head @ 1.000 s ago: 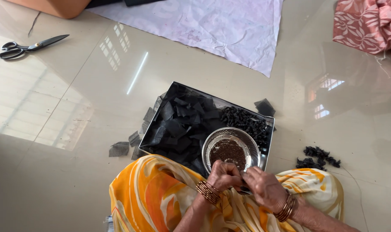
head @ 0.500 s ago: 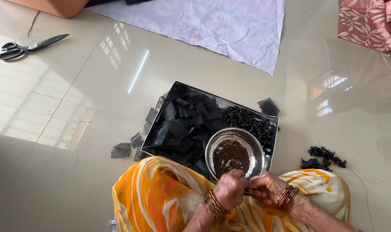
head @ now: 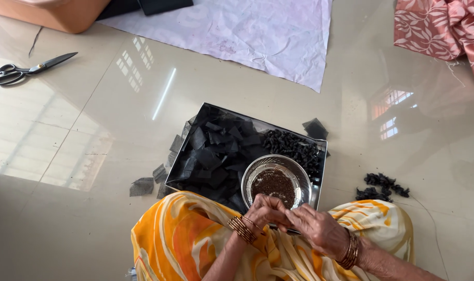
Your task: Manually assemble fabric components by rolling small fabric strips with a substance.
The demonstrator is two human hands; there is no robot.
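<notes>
From the head view we look straight down on a glossy, pale tiled floor (head: 91, 156) that mirrors bright window light in long streaks.

At the centre sits a shallow black tray (head: 323, 156), its left part heaped with black fabric squares (head: 216, 151) and its right part, toward one o'clock, filled with small dark bundles (head: 294, 145). A round steel bowl (head: 250, 179) of fine brown grains (head: 275, 184) rests in the tray's near right corner.

Just below the bowl, at six o'clock, we see the left hand (head: 265, 211) and the right hand (head: 320, 229) meeting, fingertips touching. Both are pinched closed around something too small to make out; we cannot tell what each grip holds. Bangles ring both wrists, and the hands hover over a lap draped in orange, yellow and white cloth (head: 185, 239).

Loose black squares (head: 143, 186) lie on the floor at nine o'clock of the tray, and one more (head: 315, 128) lies just off its far right corner. A small pile of dark bundles (head: 382, 186) sits apart at three o'clock.

Farther out, scissors (head: 28, 68) lie at ten o'clock, a pale lilac sheet (head: 247, 31) spreads at twelve, a red leaf-patterned cloth (head: 440, 28) fills the two o'clock corner, and an orange-brown tub (head: 60, 13) edges in at eleven.
</notes>
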